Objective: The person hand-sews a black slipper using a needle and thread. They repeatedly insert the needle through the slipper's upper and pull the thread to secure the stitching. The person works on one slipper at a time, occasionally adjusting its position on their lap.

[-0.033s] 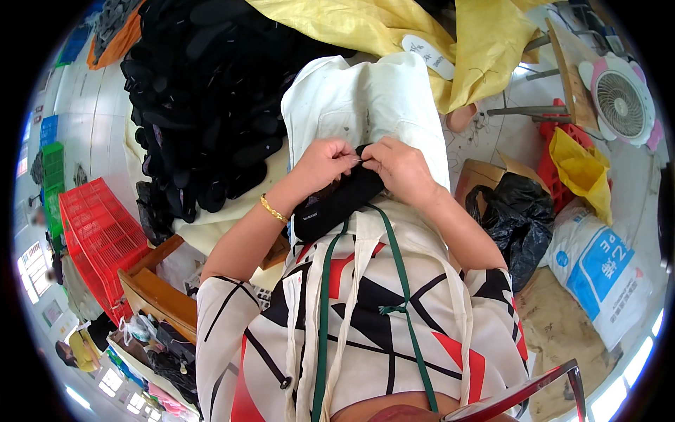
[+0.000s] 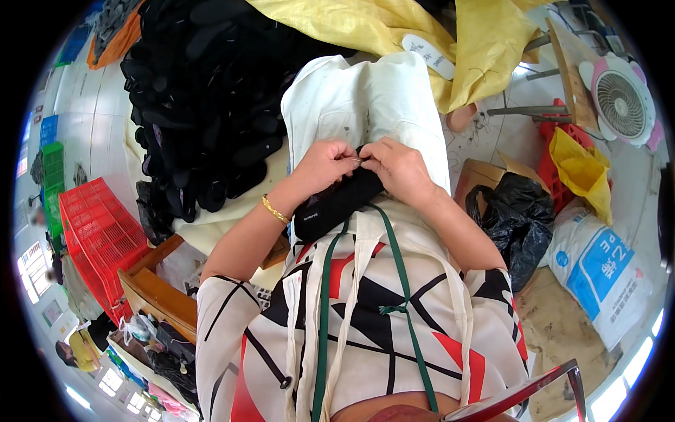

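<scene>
The black shoe insole [image 2: 337,202] lay across your lap at the centre of the view, on the white cloth [image 2: 365,105] over your knees, its long axis running from 8 o'clock up to 2 o'clock. Your left hand [image 2: 325,163] was closed on its upper end, fingertips pinched tight, a gold bracelet [image 2: 275,209] on that wrist. Your right hand [image 2: 399,167] gripped the same end from the 3 o'clock side, fingers curled narrow and meeting the left ones. At 11 o'clock sat a heap of black insoles [image 2: 204,105]; at 12 o'clock yellow sheeting [image 2: 394,28]; at 9 o'clock a red crate [image 2: 98,232]; at 3 o'clock a black bag [image 2: 517,214]; at 2 o'clock a small fan [image 2: 622,102].
</scene>
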`<state>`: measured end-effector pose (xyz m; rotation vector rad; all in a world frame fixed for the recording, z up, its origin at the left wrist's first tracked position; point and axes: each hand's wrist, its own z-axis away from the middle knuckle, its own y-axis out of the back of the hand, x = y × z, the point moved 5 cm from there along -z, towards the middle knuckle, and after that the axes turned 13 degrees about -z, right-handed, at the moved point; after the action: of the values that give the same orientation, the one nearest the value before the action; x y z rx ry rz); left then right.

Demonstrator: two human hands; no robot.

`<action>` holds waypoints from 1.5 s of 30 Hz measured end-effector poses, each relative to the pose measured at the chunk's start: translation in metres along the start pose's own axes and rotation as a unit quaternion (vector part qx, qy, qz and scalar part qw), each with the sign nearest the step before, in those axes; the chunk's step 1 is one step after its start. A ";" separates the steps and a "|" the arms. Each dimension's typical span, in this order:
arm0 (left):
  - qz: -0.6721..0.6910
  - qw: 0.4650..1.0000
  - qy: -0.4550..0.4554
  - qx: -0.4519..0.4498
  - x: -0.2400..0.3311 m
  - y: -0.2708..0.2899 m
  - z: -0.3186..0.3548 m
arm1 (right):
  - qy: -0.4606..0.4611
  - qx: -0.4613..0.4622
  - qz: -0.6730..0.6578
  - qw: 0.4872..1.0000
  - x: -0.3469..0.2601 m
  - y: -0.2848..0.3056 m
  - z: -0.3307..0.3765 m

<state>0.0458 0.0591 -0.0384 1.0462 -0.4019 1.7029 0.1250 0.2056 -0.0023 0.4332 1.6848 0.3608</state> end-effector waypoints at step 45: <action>-0.445 0.838 -0.272 0.162 0.050 -0.024 -0.004 | 0.037 0.343 -0.312 0.885 -0.043 0.195 0.007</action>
<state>0.0616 0.1014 -0.0065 1.6410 0.0613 0.6180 0.1538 0.3566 0.1263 0.3573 1.8929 -0.7272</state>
